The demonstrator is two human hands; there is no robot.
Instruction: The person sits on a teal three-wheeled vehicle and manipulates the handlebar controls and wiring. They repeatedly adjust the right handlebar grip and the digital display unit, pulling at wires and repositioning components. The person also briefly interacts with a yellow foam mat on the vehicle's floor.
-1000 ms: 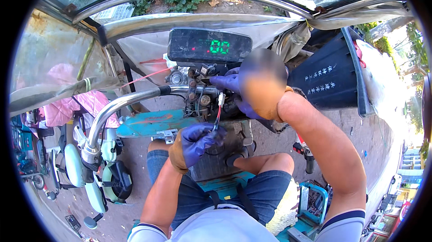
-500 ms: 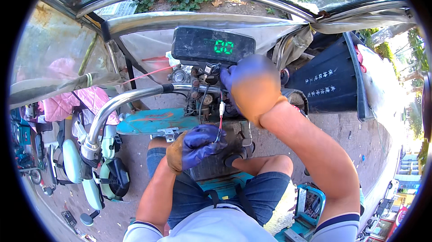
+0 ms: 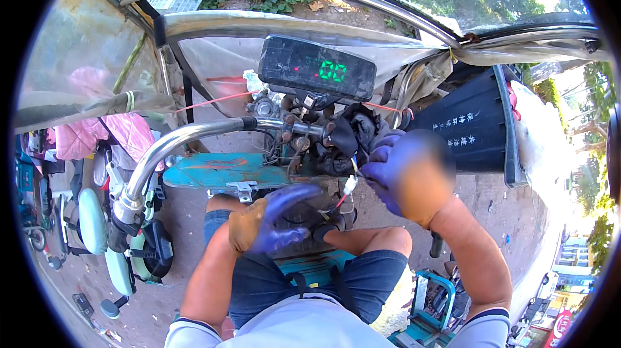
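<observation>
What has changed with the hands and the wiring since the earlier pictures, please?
The left hand has let go of the red wire and opened. The right hand has moved right and closer to the body; the white connector has shifted the same way. The display stays lit, and the handlebar is unchanged.

Left of the white connector (image 3: 350, 185), a gap runs to the left hand (image 3: 275, 218), a red wire (image 3: 341, 201) trailing into it. Above the connector, a black bundle (image 3: 365, 127) blocks the way; just right of it, the right hand (image 3: 407, 178); below it, the person's leg (image 3: 365, 239).
</observation>
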